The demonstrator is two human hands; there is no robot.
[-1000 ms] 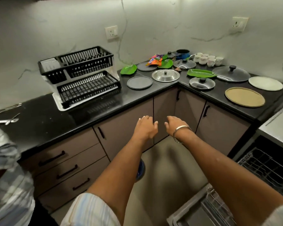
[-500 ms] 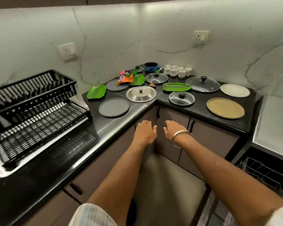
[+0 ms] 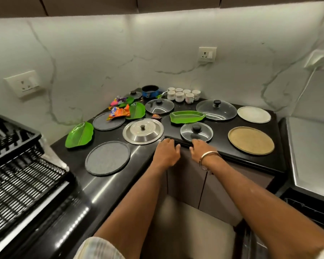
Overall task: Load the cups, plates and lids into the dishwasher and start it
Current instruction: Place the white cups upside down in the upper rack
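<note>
Two bare hands reach to the front edge of the black counter at its inner corner, fingers relaxed and holding nothing. The left hand lies palm down with its fingertips at the edge, just in front of the steel lid; its grip is loose and empty. The right hand, a metal bangle on its wrist, has its fingertips at the edge just in front of the small glass lid, and its grip is likewise slack.

Taking the steel lid as the landmark: a dark grey plate lies to its front left, a green leaf-shaped plate to its left, and another grey plate behind it on the left, with an orange snack packet partly on it. Behind the steel lid sit a second glass lid and a cluster of white cups. To its right lie a long green leaf tray, a large glass lid, a tan plate and a pale plate. A black dish rack stands far to its left.
</note>
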